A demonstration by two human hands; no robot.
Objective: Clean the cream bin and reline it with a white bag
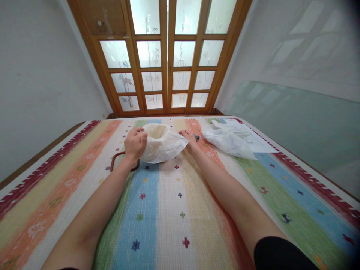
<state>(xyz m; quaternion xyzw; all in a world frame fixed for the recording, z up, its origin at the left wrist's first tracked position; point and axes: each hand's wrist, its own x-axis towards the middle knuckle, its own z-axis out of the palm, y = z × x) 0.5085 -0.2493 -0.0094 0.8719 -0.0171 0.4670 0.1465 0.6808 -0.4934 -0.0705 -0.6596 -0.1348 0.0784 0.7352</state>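
Note:
A white plastic bag [163, 150] is spread round an open-topped container whose pale inside shows; the container's outer wall is hidden by the bag. My left hand [135, 142] is closed on the bag's left edge, fingers curled. On the right side, my right hand [189, 139] pinches the bag's pulled-out corner. Just below my left wrist, a reddish-brown curved handle or loop [113, 162] lies on the cloth, partly hidden by my forearm.
A striped cloth [168, 225] covers the table. Another white plastic bag [227, 140] lies to the right, partly over a white sheet of paper [260, 140]. A small dark object [197, 137] sits beside my right hand. Wooden glass doors [168, 69] stand behind.

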